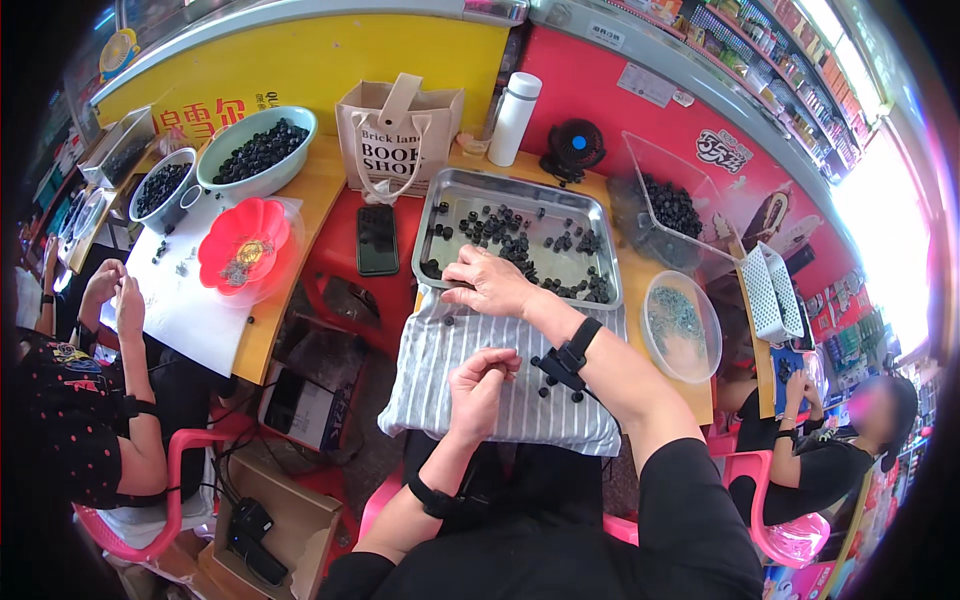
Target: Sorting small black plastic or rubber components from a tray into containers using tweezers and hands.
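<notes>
My left hand (480,390) is closed above the striped grey cloth (435,370) on my lap. Its fingers are curled together, and whatever they hold is hidden. My right hand (489,282) reaches over the near rim of a metal tray (612,240), palm down. The fingers are bent and slightly apart, close to small black knob-like parts (431,268) in the tray's near left corner. More such parts (505,228) lie scattered over the tray's floor. Several loose black parts (548,390) rest on the cloth beside my right wrist.
A clear tub of small greenish pieces (683,325) stands right of the tray, behind it a clear bin of black parts (672,205). A phone (377,240), tote bag (400,135), white flask (514,118) and black fan (573,150) surround the tray. Co-workers sit left (90,420) and right (825,460).
</notes>
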Tool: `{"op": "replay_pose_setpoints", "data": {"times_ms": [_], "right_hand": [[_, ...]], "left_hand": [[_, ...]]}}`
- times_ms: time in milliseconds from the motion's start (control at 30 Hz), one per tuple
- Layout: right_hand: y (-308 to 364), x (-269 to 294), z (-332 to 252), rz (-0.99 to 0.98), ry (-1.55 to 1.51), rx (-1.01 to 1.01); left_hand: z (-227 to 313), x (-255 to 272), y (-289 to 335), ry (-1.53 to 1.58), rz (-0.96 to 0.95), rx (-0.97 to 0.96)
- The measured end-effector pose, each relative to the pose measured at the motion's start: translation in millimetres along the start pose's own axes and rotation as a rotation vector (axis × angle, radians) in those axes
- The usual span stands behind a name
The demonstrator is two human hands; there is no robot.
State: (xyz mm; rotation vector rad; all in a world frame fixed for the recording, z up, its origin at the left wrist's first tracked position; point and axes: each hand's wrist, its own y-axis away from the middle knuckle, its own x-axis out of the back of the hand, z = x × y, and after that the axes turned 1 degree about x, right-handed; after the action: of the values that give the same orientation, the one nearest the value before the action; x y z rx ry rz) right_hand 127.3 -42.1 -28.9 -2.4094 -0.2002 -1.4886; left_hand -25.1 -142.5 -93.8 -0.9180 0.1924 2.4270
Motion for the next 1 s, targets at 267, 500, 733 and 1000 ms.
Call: {"op": "replay_pose_setpoints", "data": {"times_ms": [267, 500, 733, 1000], "right_hand": [[-13.6, 5.4, 4.4, -0.109, -0.020, -0.125], [-13.7, 4.5, 9.1, 0.014, -0.166, -0.051], [-10.3, 1.8, 19.2, 0.092, -0.467, -0.130], [43.0, 49.4, -1.6, 0.248, -0.460, -0.126]], "left_hand": [[1.4, 0.1, -0.3, -0.033, -0.012, -0.010], [2.6, -1.4, 0.9, -0.005, -0.009, 0.006], [-0.5, -3.1, 1.6, -0.026, -0.013, 0.008], [-2.1, 2.2, 1.3, -0.029, 0.001, 0.007]]}}
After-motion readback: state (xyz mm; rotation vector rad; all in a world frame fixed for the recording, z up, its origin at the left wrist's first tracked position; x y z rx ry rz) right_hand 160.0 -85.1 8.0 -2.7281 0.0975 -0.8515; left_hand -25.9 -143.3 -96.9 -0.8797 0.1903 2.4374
